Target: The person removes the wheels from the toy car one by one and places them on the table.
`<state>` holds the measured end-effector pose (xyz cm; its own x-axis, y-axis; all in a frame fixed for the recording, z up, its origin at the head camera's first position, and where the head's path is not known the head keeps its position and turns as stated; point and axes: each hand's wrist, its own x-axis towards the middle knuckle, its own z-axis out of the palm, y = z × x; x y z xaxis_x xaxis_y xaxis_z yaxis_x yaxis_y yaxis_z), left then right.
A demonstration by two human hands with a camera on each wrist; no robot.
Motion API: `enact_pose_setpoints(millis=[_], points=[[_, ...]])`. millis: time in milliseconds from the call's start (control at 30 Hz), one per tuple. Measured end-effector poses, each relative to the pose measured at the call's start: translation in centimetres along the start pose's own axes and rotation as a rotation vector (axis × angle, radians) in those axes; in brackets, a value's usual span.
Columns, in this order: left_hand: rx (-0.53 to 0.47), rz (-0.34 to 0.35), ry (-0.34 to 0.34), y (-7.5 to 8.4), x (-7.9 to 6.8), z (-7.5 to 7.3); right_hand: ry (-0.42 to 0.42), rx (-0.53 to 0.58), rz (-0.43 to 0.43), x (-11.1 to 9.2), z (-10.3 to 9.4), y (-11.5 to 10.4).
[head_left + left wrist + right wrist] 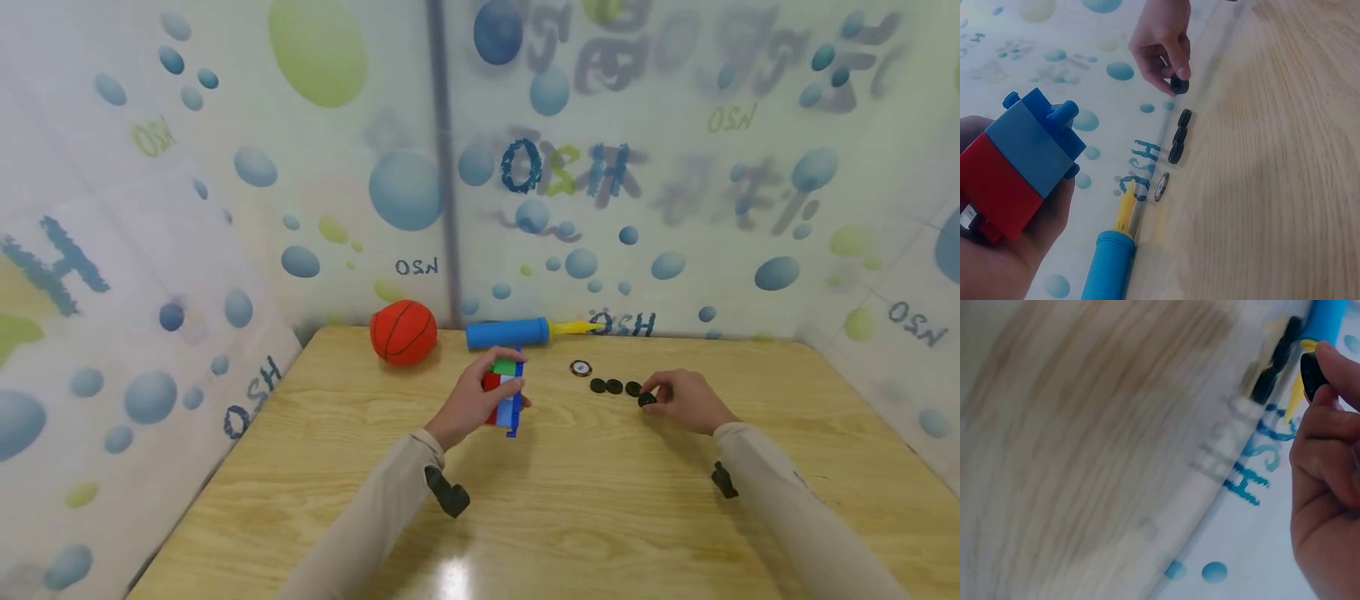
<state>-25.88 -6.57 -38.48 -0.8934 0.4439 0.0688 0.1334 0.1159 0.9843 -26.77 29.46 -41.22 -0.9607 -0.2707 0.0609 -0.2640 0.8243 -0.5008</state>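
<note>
My left hand (471,398) grips a toy block car body (1029,147), with red, light blue and green blocks on a blue base. Peg-like stubs (1063,114) stick out of the base in the left wrist view. Between thumb and fingertips, my right hand (686,402) pinches a small black wheel (1312,375). Three more black wheels (614,387) lie in a row on the table, just left of the right hand. A round chip (581,367) with a dark patterned rim and pale centre lies beyond the row's left end.
At the back of the wooden table (570,517) lies a blue pump (508,333) with a yellow nozzle (573,327). A red basketball-patterned ball (403,332) sits to its left. Printed curtain-like walls (337,167) enclose the back and sides.
</note>
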Motion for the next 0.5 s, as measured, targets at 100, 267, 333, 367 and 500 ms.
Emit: enact_pose_setpoints(millis=[100,267,333,367,500], points=[[-0.005,0.008,-0.011,0.0,0.0,0.0,-0.016,-0.008,0.015,0.1,-0.1,0.6],[0.003,0.018,-0.024,-0.1,0.1,0.0,-0.041,-0.025,0.048,0.6,-0.3,1.2],[0.007,0.013,-0.027,-0.1,0.1,0.0,-0.050,-0.033,0.067,0.8,-0.4,1.4],[0.010,0.008,-0.028,-0.1,0.1,0.0,-0.053,-0.037,0.076,0.9,-0.4,1.4],[0.019,-0.024,-0.040,0.2,0.0,0.1,-0.069,-0.061,0.108,1.4,-0.6,1.9]])
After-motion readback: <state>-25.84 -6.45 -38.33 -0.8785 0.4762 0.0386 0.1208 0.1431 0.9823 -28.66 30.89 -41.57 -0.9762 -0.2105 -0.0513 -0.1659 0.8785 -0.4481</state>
